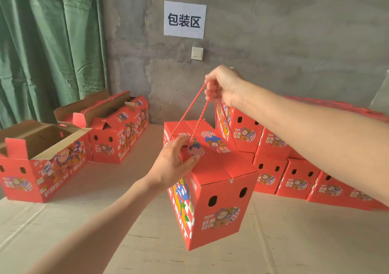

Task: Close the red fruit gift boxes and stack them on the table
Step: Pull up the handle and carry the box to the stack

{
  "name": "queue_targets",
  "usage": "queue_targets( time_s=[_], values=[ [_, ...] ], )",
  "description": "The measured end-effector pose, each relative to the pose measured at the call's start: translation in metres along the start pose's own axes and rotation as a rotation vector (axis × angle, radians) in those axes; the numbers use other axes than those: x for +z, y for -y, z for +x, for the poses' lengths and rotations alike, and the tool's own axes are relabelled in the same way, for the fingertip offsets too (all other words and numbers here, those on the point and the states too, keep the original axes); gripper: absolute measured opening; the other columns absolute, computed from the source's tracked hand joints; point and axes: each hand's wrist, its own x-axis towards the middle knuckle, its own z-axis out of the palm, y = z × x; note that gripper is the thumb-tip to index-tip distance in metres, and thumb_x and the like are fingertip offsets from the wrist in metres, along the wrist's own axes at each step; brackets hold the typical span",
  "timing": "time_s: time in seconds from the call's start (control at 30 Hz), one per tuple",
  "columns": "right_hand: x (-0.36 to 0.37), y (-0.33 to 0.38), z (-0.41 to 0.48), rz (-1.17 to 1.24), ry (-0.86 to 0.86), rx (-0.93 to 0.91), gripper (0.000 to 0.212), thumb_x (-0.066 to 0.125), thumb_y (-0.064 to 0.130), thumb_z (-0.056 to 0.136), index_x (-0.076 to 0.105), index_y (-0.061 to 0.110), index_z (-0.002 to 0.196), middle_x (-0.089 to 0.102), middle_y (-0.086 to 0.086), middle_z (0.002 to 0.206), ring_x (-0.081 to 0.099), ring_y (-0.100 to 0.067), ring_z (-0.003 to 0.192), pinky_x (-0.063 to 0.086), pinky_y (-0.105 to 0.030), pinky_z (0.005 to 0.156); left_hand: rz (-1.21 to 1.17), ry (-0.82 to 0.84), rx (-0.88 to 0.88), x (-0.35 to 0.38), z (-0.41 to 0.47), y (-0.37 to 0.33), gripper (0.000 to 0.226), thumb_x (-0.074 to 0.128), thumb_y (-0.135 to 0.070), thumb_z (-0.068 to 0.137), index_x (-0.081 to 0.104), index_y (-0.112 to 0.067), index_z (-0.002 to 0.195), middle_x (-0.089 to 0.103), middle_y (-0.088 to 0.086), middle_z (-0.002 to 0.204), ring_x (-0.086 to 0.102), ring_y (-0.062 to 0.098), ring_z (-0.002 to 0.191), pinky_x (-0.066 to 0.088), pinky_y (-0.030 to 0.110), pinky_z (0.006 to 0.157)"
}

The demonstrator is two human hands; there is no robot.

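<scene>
Your right hand [223, 86] partly hides its fingers, which are curled round the red rope handle [202, 116] of the closed red cardboard fruit box [216, 200]. The box is tilted over the surface [294, 242]. Your left hand [174, 164] has loosely spread fingers on the lid.

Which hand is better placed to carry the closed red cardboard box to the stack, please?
Right: the right hand, nearer the stack of red boxes, grips the red rope handles of the closed red cardboard box; the left hand only rests on its lid.
</scene>
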Motion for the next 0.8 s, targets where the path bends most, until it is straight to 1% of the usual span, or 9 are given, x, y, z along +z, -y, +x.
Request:
queue_targets(
  time_s=[0.03,0.1,0.2,0.27,0.4,0.5,0.63,0.7,0.8],
  values=[
    [0.005,-0.011,0.005,-0.016,-0.027,0.025,0.029,0.046,0.005,0.086,0.048,0.011,0.058,0.042,0.004,0.032,0.048,-0.012,0.034,0.042,-0.023,0.054,0.047,-0.031,-0.030,0.002,0.000,0.015,0.055,0.066,-0.033,0.084,0.051,-0.007,0.129,0.056,0.004,0.126,0.048,0.021,0.121,0.030,0.024,0.103],
    [0.018,-0.036,0.017,-0.067,-0.075,0.064,0.027,0.049,0.006,0.084,0.050,0.011,0.057,0.045,0.003,0.034,0.052,-0.013,0.037,0.043,-0.022,0.055,0.162,-0.033,-0.115,0.006,0.001,0.048,0.067,0.067,-0.038,0.083,0.040,-0.011,0.138,0.047,0.002,0.136,0.039,0.022,0.130,0.026,0.028,0.107],
    [0.045,-0.069,0.031,-0.118,-0.120,0.109,0.026,0.051,0.008,0.084,0.052,0.011,0.058,0.047,0.004,0.034,0.053,-0.013,0.039,0.042,-0.020,0.053,0.187,0.120,-0.262,0.009,0.003,0.093,0.078,0.063,-0.046,0.083,0.027,-0.015,0.144,0.039,0.004,0.142,0.034,0.024,0.133,0.032,0.039,0.107],
    [0.058,-0.084,0.040,-0.118,-0.171,0.135,0.026,0.052,0.008,0.084,0.052,0.010,0.058,0.047,0.005,0.035,0.054,-0.013,0.042,0.041,-0.020,0.051,0.137,0.213,-0.310,0.012,0.004,0.116,0.078,0.065,-0.040,0.083,0.025,-0.015,0.145,0.038,0.005,0.142,0.033,0.024,0.133,0.032,0.034,0.106],
    [0.070,-0.097,0.053,-0.225,-0.195,0.101,0.025,0.053,0.002,0.082,0.055,0.005,0.057,0.054,-0.001,0.041,0.056,-0.019,0.052,0.039,-0.023,0.050,-0.004,0.331,-0.358,0.020,0.002,0.146,0.087,0.069,-0.036,0.081,0.017,-0.016,0.148,0.035,0.007,0.144,0.035,0.023,0.133,0.033,0.029,0.102],
    [0.083,-0.106,0.057,-0.325,-0.167,0.077,0.029,0.052,0.001,0.085,0.057,0.003,0.057,0.058,-0.009,0.057,0.054,-0.020,0.058,0.042,-0.028,0.062,-0.049,0.375,-0.350,0.023,0.001,0.166,0.092,0.068,-0.031,0.083,0.008,-0.015,0.151,0.027,0.011,0.149,0.032,0.023,0.136,0.031,0.027,0.104],
    [0.098,-0.138,0.052,-0.371,-0.247,0.155,0.029,0.053,0.001,0.087,0.055,0.006,0.059,0.058,-0.009,0.063,0.056,-0.021,0.066,0.046,-0.031,0.070,-0.142,0.430,-0.307,0.024,-0.007,0.193,0.101,0.069,-0.021,0.080,-0.002,-0.016,0.151,0.022,0.007,0.154,0.023,0.022,0.141,0.025,0.027,0.109],
    [0.099,-0.159,0.045,-0.450,-0.275,0.205,0.023,0.052,0.004,0.090,0.058,0.001,0.068,0.061,-0.015,0.070,0.059,-0.027,0.072,0.049,-0.038,0.078,-0.149,0.457,-0.283,0.025,-0.016,0.206,0.094,0.067,-0.023,0.084,0.002,-0.019,0.152,0.021,0.004,0.153,0.026,0.020,0.140,0.026,0.025,0.107],
    [0.099,-0.191,0.018,-1.034,-0.141,0.134,0.029,0.048,0.021,0.095,0.055,-0.001,0.112,0.062,-0.021,0.111,0.059,-0.030,0.099,0.045,-0.037,0.085,-0.122,0.408,-0.184,0.028,-0.024,0.220,0.064,0.061,-0.027,0.091,0.030,-0.027,0.147,0.027,0.002,0.149,0.037,0.017,0.133,0.026,0.012,0.097]
  ],
)
